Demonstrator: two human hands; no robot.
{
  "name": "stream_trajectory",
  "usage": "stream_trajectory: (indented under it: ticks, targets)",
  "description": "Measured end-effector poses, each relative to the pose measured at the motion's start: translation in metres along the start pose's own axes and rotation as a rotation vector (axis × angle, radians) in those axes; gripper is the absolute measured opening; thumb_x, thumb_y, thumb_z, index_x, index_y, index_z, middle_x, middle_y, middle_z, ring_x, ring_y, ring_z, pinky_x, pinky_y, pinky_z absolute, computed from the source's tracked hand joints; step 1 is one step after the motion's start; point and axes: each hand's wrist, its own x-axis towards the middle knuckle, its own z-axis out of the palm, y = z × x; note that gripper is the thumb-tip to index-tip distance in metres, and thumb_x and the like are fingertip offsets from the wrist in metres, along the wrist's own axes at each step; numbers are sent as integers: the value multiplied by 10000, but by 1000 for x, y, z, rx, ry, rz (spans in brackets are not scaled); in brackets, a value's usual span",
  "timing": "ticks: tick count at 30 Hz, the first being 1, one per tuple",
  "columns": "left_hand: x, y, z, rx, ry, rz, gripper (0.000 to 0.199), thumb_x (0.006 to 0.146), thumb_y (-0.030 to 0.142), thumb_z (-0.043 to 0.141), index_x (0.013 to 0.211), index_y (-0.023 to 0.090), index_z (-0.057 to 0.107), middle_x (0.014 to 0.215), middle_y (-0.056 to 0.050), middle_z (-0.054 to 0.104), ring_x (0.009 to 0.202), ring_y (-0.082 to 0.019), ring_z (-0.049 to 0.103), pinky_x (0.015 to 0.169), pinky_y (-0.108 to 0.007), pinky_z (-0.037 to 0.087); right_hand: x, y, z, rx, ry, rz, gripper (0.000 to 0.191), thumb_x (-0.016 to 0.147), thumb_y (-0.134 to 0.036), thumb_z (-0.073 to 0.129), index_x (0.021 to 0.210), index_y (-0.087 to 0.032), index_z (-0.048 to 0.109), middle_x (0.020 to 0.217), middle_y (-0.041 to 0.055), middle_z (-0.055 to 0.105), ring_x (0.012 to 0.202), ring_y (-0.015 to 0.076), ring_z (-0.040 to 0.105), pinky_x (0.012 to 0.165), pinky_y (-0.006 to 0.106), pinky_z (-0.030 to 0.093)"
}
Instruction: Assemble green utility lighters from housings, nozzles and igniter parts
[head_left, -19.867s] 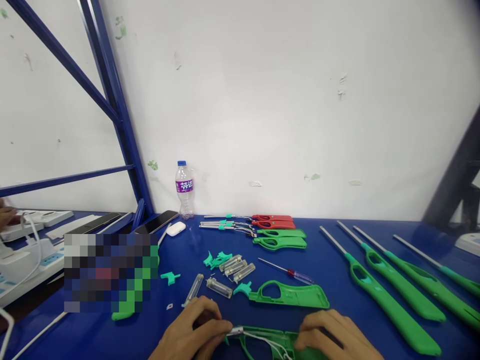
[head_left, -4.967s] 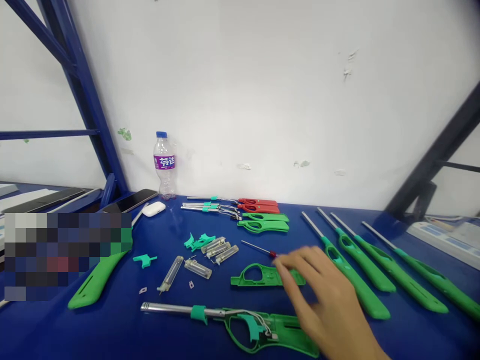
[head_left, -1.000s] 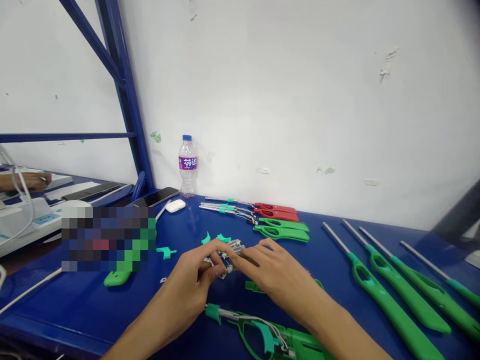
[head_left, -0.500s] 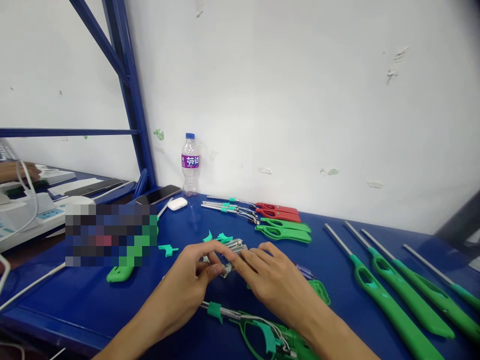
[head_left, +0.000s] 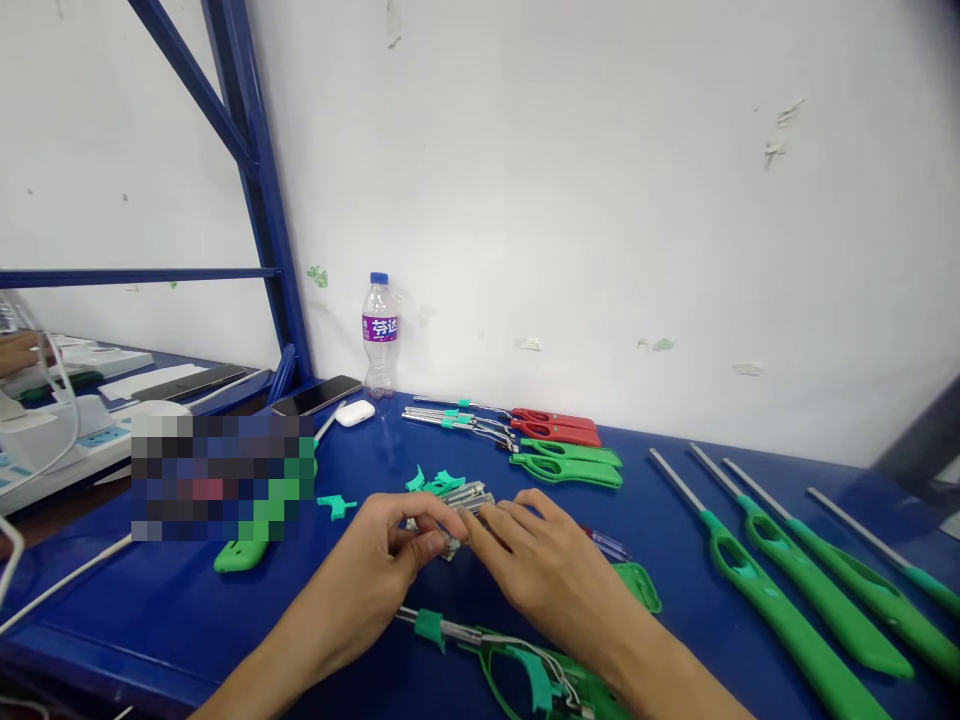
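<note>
My left hand (head_left: 390, 555) pinches a small, pale, partly hidden piece (head_left: 450, 548) between thumb and forefinger. Close against it, my right hand (head_left: 536, 550) has its fingers bent down around the same spot; what its fingertips hold, if anything, is hidden. Just behind the fingers lie several silvery metal parts (head_left: 469, 492). Teal plastic triggers (head_left: 439, 482) are beside them, with another teal trigger (head_left: 336, 506) to the left. In front of my wrists rests an opened green lighter (head_left: 517, 665), its metal rod, wires and teal trigger exposed.
Assembled green long-neck lighters (head_left: 772, 595) lie at right. Red handle shells (head_left: 555, 430), green handle shells (head_left: 570, 470) and wired rods (head_left: 457, 420) lie at the back. A bottle (head_left: 380, 335), phone (head_left: 319, 394) and white case (head_left: 355, 413) stand near the wall. Another person's hand shows far left.
Both hands stay at nearly the same spot, with only slight finger movement. The view has shifted a little.
</note>
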Motion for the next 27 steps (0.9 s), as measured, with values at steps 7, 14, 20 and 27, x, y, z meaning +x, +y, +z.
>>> stream_trajectory:
  ticks: [7, 14, 20, 27]
  targets:
    - [4, 4, -1, -68, -16, 51, 430, 935, 603, 667, 997, 183, 733, 752, 44, 469, 599, -125, 318, 536, -271, 231, 0, 3, 2, -11, 11, -12, 300, 1091, -31, 407, 1131, -108, 694, 875, 40, 738, 747, 208, 676, 801, 380, 443]
    - [-1, 11, 0, -148, -95, 96, 531, 980, 744, 670, 1003, 214, 699, 679, 90, 359, 536, -93, 226, 486, -247, 174, -1, 14, -10, 47, -6, -24, 283, 1104, -16, 414, 1138, -119, 675, 962, 43, 779, 795, 177, 684, 869, 371, 440]
    - [1, 12, 0, -171, -100, 64, 542, 981, 753, 674, 1144, 236, 673, 759, 66, 449, 541, -92, 290, 463, -222, 228, -4, 19, -10, 103, 12, 2, 322, 1087, 4, 384, 1156, -133, 667, 939, 32, 783, 799, 174, 693, 908, 374, 451]
    - [-7, 11, 14, 81, 44, 145, 422, 1077, 637, 547, 1094, 256, 728, 800, 10, 630, 611, -147, 472, 531, -256, 350, -11, 36, -45, 148, 39, 304, 269, 1104, -30, 396, 1246, -197, 552, 1058, 45, 777, 912, 189, 731, 861, 347, 531]
